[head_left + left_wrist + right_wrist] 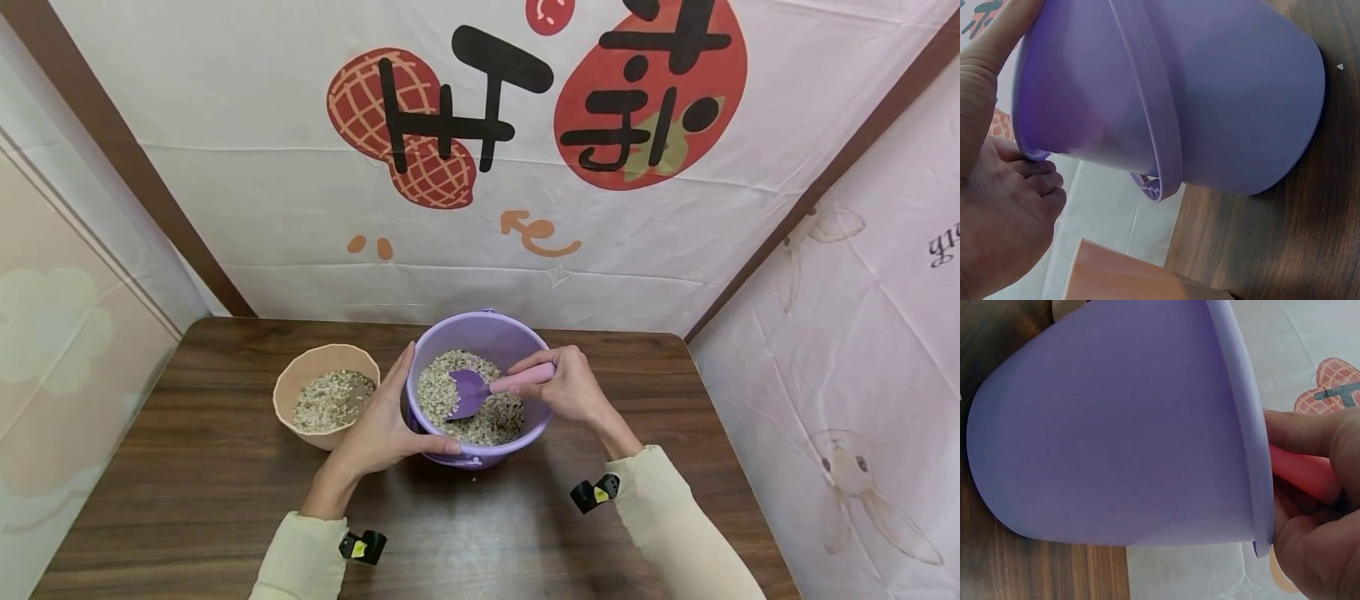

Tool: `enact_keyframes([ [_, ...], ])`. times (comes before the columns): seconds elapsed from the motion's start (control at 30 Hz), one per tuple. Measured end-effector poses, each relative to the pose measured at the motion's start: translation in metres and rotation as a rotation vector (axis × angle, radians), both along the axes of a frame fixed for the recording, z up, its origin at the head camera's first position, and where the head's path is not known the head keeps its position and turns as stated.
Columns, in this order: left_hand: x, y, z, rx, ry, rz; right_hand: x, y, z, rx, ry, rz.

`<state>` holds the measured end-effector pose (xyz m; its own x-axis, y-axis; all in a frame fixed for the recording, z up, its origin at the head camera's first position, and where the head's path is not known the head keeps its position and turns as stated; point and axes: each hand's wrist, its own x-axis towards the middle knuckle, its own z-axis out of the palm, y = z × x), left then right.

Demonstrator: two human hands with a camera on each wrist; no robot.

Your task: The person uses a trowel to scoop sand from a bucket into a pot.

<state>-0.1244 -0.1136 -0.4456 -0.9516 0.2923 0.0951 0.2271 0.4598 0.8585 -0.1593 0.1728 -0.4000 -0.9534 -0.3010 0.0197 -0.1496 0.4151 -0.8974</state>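
Head view: a purple bucket of pale flakes stands on a wooden worktop; the left hand spans and grips its rim, seemingly to steady it, while the right hand grips a pink-handled scoop, purple blade among the flakes. A peach bowl, similarly filled, sits just left (within easy reach, I'd say). Left wrist: thumb and fingers hold the rim, the carrying handle hanging down the side. Right wrist: fingers wrap the scoop's grip beside the rim, probably for control.

Right grip holds a scoop inside the bucket
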Motion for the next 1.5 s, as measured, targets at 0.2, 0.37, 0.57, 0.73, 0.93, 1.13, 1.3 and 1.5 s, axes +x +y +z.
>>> enact_keyframes([
  [0.2,0.0,0.0,0.0,0.006,0.001,-0.001,0.0,0.001,-0.001,-0.019,-0.023,-0.026],
  [0.37,0.0,0.0,0.0,0.008,-0.001,-0.004,0.0,0.003,-0.001,-0.065,-0.063,-0.032],
  [0.57,0.001,0.001,0.0,0.001,-0.002,0.003,0.001,0.006,-0.003,-0.118,-0.079,-0.033],
  [0.73,0.001,0.001,0.001,-0.012,0.007,0.009,0.004,0.008,-0.005,-0.178,-0.096,-0.06],
  [0.93,0.001,0.001,0.001,-0.014,0.011,0.011,0.01,0.013,-0.007,-0.211,-0.093,-0.122],
  [1.13,0.001,0.001,0.0,-0.005,0.007,0.011,0.018,0.02,-0.008,-0.228,-0.055,-0.178],
  [1.3,0.001,0.0,0.0,0.007,0.008,0.012,0.028,0.026,-0.008,-0.261,-0.058,-0.234],
  [1.5,0.001,0.001,0.0,0.006,0.008,0.013,0.039,0.032,-0.008,-0.312,-0.042,-0.291],
])
